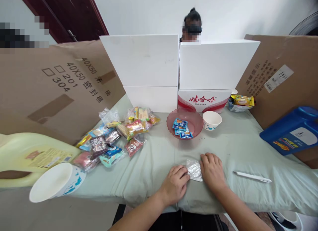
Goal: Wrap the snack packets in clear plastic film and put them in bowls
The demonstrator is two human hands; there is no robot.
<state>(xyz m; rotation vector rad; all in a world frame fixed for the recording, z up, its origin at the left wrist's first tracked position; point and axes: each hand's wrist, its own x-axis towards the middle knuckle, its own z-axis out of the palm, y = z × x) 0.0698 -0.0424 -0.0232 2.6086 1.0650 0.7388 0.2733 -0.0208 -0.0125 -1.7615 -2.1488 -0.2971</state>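
Note:
On the cloth in front of me lies a small crinkled clear plastic bag (194, 170), between my two hands. My left hand (175, 183) has its fingers curled and closed at the left edge of the bag. At the opposite edge, my right hand (212, 170) is closed too, with bent fingers pressed together and its thumb side against the plastic. Beyond them, a pink translucent bowl (171, 129) holds several blue sachets (181, 124). Just right of that bowl stands a white paper bowl (212, 119) with a blue pattern.
A pile of packaged snacks (134, 128) spreads over the left side, near a large white paper bucket (57, 183) and a pale yellow jug (37, 155). On the right are a white pen (252, 176), a blue bottle (293, 131) and a filled bowl (239, 107). Cardboard panels (81, 72) enclose the table; a person sits behind.

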